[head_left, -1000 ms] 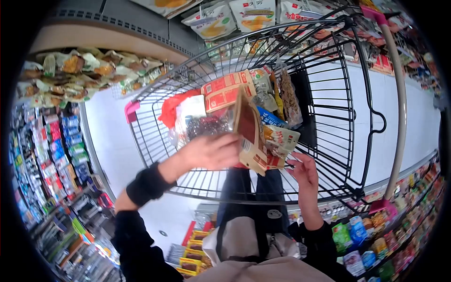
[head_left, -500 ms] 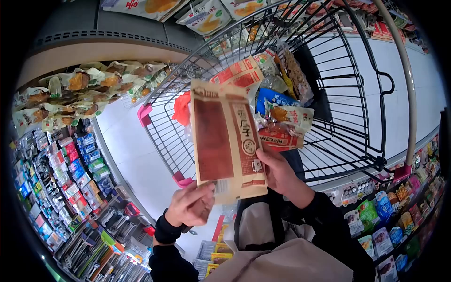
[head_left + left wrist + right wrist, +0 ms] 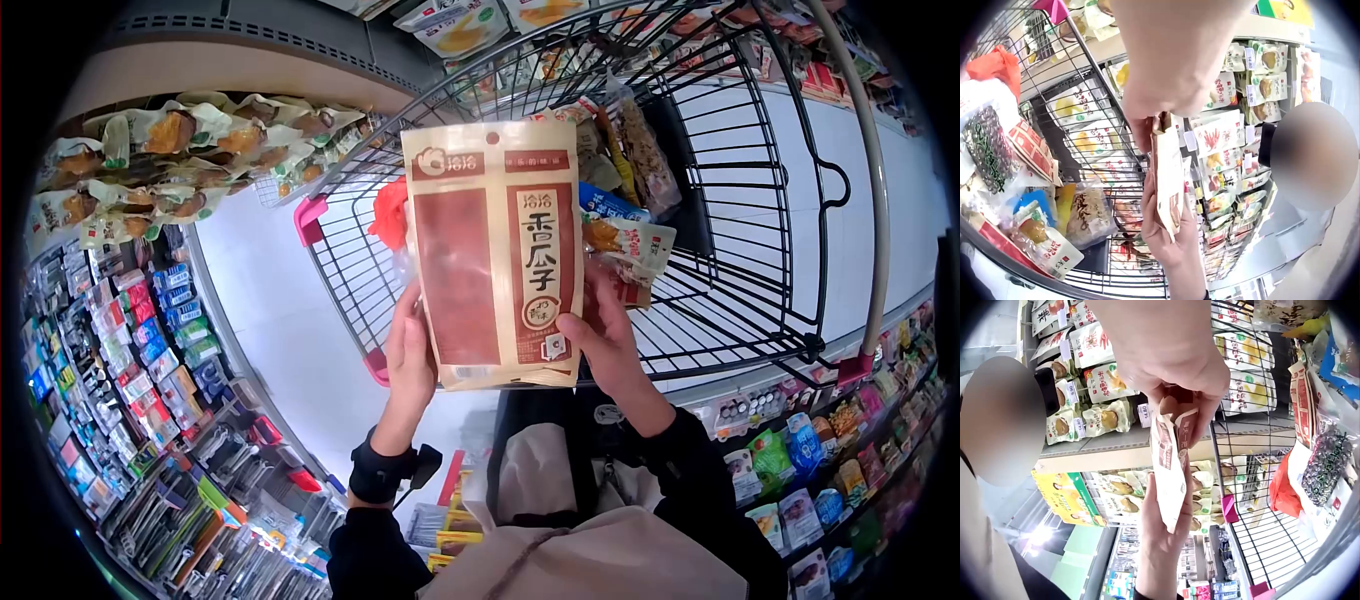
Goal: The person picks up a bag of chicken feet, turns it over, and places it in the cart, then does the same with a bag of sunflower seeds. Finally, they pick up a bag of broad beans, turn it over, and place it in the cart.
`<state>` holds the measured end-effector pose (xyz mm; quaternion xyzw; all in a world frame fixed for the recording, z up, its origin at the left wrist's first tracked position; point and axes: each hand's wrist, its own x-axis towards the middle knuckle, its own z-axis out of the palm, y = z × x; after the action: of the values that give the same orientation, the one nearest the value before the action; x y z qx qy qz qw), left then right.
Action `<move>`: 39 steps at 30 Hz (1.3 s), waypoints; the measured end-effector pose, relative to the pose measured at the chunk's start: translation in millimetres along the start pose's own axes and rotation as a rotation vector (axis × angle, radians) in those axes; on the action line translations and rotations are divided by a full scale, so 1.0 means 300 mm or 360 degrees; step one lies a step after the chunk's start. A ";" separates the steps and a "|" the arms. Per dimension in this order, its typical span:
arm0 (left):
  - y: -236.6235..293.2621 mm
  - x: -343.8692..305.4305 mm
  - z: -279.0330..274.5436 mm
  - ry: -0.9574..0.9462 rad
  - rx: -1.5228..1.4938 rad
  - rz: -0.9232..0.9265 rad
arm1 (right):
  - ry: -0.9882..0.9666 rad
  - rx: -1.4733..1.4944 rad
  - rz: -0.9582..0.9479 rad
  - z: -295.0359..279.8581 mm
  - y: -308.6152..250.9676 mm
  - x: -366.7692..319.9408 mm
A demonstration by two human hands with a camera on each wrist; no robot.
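Observation:
A tan and reddish-brown packet of sunflower seeds (image 3: 500, 260) is held upright over the near side of the cart, its printed front facing the head camera. My left hand (image 3: 410, 345) grips its lower left edge, with the fingers partly hidden behind it. At the lower right, my right hand (image 3: 605, 340) pinches it, thumb on the front and fingers behind. The left wrist view shows the packet (image 3: 1169, 178) edge-on between the right hand (image 3: 1169, 240) and the left hand above. Seen from the right wrist, the left hand (image 3: 1159, 534) holds the far edge.
The wire shopping cart (image 3: 735, 200) holds a red bag (image 3: 390, 215), a blue packet (image 3: 610, 205), a clear bag of nuts or snacks (image 3: 640, 150) and other packets. Shelves of packaged goods (image 3: 150, 330) stand on the left, with more snack packets (image 3: 800, 450) at the lower right.
The packet has been lifted from among the goods in the cart and turned upright, front towards the head camera. The left hand has shifted from its bottom corner up to its left edge.

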<state>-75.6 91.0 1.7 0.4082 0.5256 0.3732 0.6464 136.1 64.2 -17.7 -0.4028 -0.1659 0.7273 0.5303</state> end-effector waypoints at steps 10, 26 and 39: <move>-0.042 0.017 0.059 0.0131 -0.0051 -0.0046 | 0.0134 -0.0835 -0.0169 -0.012 0.044 -0.009; -0.065 0.011 0.029 0.0018 -0.0079 0.0024 | 0.0315 -0.0392 -0.0024 0.003 0.063 0.006; -0.075 0.015 0.046 0.0023 -0.0111 -0.0024 | 0.0341 -0.0424 0.0081 -0.018 0.039 0.007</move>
<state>-60.0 84.4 -19.0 0.3788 0.5198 0.3894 0.6593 132.4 60.8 -29.7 -0.5487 -0.1930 0.6651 0.4682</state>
